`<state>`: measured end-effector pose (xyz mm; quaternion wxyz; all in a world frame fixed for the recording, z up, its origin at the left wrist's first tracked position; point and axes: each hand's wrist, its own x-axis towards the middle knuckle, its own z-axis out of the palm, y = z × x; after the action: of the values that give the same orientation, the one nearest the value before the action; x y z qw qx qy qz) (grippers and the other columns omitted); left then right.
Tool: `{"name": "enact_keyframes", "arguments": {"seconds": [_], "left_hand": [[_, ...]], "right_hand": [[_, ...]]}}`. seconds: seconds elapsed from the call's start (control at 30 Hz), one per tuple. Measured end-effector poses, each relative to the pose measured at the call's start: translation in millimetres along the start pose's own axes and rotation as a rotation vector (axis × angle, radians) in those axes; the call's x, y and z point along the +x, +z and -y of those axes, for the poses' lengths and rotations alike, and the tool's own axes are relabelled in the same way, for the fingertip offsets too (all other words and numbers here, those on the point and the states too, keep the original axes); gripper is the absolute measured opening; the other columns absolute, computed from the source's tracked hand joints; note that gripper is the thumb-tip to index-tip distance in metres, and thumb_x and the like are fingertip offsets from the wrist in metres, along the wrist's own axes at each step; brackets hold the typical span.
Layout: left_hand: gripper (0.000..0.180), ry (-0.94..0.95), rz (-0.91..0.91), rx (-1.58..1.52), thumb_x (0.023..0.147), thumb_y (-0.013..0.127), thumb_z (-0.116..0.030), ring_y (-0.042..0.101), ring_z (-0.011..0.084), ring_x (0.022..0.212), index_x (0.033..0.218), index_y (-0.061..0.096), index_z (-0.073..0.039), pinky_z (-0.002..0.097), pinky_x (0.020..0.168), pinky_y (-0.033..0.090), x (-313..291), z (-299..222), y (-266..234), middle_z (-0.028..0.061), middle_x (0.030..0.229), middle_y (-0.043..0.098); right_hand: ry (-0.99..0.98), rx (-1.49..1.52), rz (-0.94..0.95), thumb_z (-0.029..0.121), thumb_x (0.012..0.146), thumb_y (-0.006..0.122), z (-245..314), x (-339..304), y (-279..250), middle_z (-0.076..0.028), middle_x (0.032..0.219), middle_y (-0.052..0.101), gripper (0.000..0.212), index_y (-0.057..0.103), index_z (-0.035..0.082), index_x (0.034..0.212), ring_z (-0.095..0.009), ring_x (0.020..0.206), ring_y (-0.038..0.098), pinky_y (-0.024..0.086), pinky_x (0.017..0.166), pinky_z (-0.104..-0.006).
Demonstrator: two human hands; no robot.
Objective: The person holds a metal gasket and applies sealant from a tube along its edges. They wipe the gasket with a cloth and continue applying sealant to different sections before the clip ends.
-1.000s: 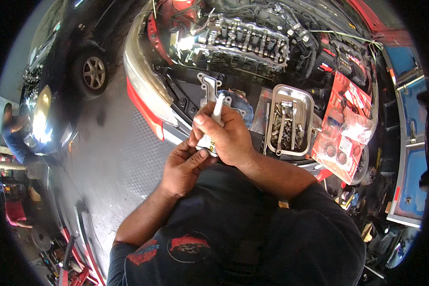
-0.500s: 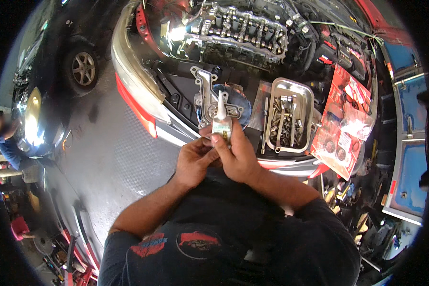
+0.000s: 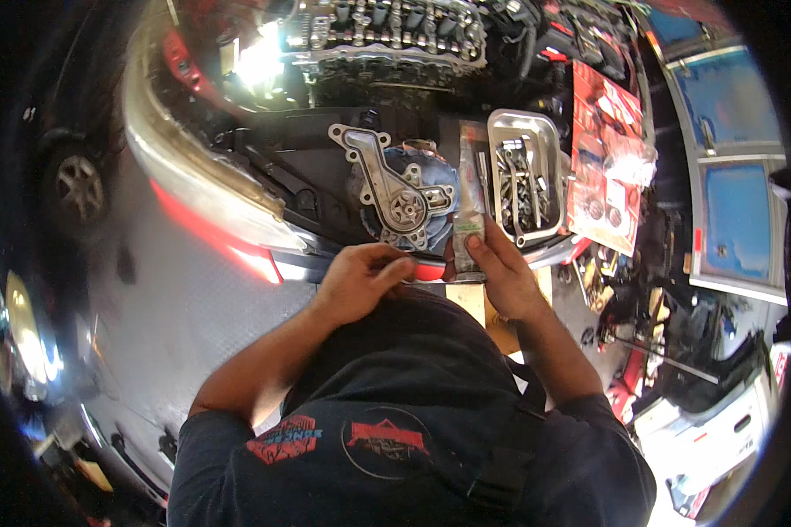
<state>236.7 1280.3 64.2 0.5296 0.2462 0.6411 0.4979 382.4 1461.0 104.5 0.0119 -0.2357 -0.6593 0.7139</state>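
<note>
While grey floor (image 3: 193,329) borders the car (image 3: 294,158), a tube (image 3: 468,227) is gripped by the right hand (image 3: 509,275); the left hand (image 3: 355,283) is curled, contents hidden.

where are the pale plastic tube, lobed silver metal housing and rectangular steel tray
Pale plastic tube (image 3: 468,227): head view, body.
Lobed silver metal housing (image 3: 380,179): head view, elongated arm.
Rectangular steel tray (image 3: 526,128): head view, floor.

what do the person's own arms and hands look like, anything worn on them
Both the left hand and right hand are ungloved, and the forearms are bare, with no watch visible. Short black sleeves belong to a black shirt bearing a red-and-blue print and a round emblem with red in it.
</note>
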Motion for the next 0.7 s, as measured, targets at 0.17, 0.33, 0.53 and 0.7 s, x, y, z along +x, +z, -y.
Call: {"name": "enact_keyframes", "arguments": {"seconds": [0.17, 0.33, 0.53, 0.7], "left_hand": [[0.033, 0.157, 0.023, -0.17, 0.099, 0.061, -0.024, 0.062, 0.0106, 0.091, 0.115, 0.065, 0.004, 0.0266, 0.079, 0.051, 10.6, 13.9, -33.3, 0.0072, 0.099, 0.069], [0.037, 0.092, 0.202, -0.466, 0.1, 0.059, -0.024, 0.061, 0.0119, 0.097, 0.124, 0.06, 0.004, 0.0268, 0.086, 0.049, 41.3, 3.7, -33.4, 0.0078, 0.102, 0.069], [0.04, 0.185, 0.166, -0.316, 0.101, 0.057, -0.024, 0.06, 0.0129, 0.103, 0.128, 0.055, 0.005, 0.0294, 0.089, 0.049, 44.1, -11.6, -39.6, 0.0102, 0.112, 0.065], [0.034, 0.118, -0.106, -0.614, 0.1, 0.052, -0.027, 0.06, 0.0147, 0.094, 0.117, 0.058, 0.002, 0.0286, 0.076, 0.05, 48.5, -20.3, -72.7, 0.0096, 0.105, 0.064]], "right_hand": [[0.116, -0.081, -0.026, 0.022, 0.105, 0.045, -3.1, -2.1, 34.2, -0.009, 0.104, 0.061, 0.032, 0.046, -0.001, 0.128, -0.015, 0.087, 0.062, 0.052, 0.079, -0.029], [0.208, -0.189, -0.137, 0.026, 0.104, 0.047, 5.3, 10.4, 54.5, -0.015, 0.097, 0.065, 0.032, 0.053, -0.001, 0.121, -0.022, 0.09, 0.065, 0.051, 0.082, -0.0356], [0.07, -0.209, -0.258, 0.03, 0.103, 0.049, 14.3, 37.4, 72.9, -0.023, 0.102, 0.064, 0.038, 0.05, -0.001, 0.124, -0.036, 0.095, 0.064, 0.05, 0.088, -0.0444], [0.054, -0.614, -0.088, 0.027, 0.099, 0.057, 35.8, 56.6, 77.4, -0.023, 0.104, 0.063, 0.04, 0.049, -0.001, 0.126, -0.035, 0.099, 0.064, 0.051, 0.088, -0.0413]]}}
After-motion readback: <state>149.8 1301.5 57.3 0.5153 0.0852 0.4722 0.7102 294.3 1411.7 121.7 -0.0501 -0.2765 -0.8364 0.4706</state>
